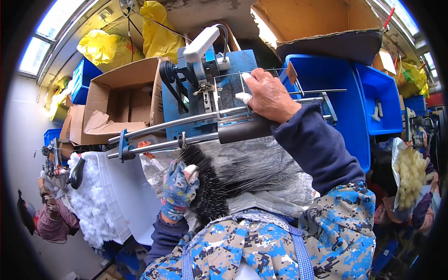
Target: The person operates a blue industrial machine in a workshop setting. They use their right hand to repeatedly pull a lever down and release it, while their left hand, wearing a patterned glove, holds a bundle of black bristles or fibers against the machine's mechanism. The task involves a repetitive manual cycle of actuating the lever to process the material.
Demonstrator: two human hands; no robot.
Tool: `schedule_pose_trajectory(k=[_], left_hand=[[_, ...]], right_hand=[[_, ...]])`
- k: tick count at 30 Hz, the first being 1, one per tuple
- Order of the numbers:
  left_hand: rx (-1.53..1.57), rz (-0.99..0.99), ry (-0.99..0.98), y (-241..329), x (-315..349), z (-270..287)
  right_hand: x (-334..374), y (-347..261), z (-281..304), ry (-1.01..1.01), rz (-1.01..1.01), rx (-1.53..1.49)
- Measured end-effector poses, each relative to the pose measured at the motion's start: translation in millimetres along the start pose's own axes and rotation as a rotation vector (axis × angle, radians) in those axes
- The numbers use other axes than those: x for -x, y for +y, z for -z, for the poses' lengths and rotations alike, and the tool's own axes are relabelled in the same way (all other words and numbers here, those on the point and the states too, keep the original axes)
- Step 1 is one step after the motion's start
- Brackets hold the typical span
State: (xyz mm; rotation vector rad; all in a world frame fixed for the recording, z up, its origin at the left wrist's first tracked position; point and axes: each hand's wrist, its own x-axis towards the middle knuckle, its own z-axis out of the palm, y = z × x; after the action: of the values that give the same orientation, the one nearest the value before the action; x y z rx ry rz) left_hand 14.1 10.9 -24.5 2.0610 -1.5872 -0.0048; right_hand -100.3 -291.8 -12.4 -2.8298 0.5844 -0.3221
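My right hand [270, 95], with white tape on its fingertips, is closed over the sliding carriage [247, 129], which runs on two steel rods in front of a blue bench machine [242, 58]. Its thumb and forefinger point left, toward the machine's small metal head [206, 95]. On my lap lies a thick bunch of black-bristled wire brushes [207, 191], their long thin stems fanning out to the right. Against the left side of this bunch is my left hand [179, 186], in a colourful patterned glove, its fingers curled. What those fingers hold cannot be made out.
A cardboard box [122, 100] stands left of the machine, and large blue bins [326, 70] stand right of it. White fluffy pieces [91, 200] fill a pale tub [119, 196] at my left. Other people sit at both far sides; pale bristle bundles [410, 175] lie at the right.
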Motion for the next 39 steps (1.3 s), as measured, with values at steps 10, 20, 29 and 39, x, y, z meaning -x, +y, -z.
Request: schedule_pose_trajectory(k=[10,20,29,39], left_hand=[[0.147,0.186,-0.058,1,9,-3],[0.787,0.586,0.050,13,11,9],[0.254,0.053,0.176,25,-3,15],[0.343,-0.020,0.036,29,-18,18]], right_hand=[[-23,22,6,-0.107,-0.005,0.411],[91,-34,68,-0.181,0.215,-0.035],[61,-131,15,0.295,0.433,-0.949],[51,-128,27,-0.057,0.058,-1.696]])
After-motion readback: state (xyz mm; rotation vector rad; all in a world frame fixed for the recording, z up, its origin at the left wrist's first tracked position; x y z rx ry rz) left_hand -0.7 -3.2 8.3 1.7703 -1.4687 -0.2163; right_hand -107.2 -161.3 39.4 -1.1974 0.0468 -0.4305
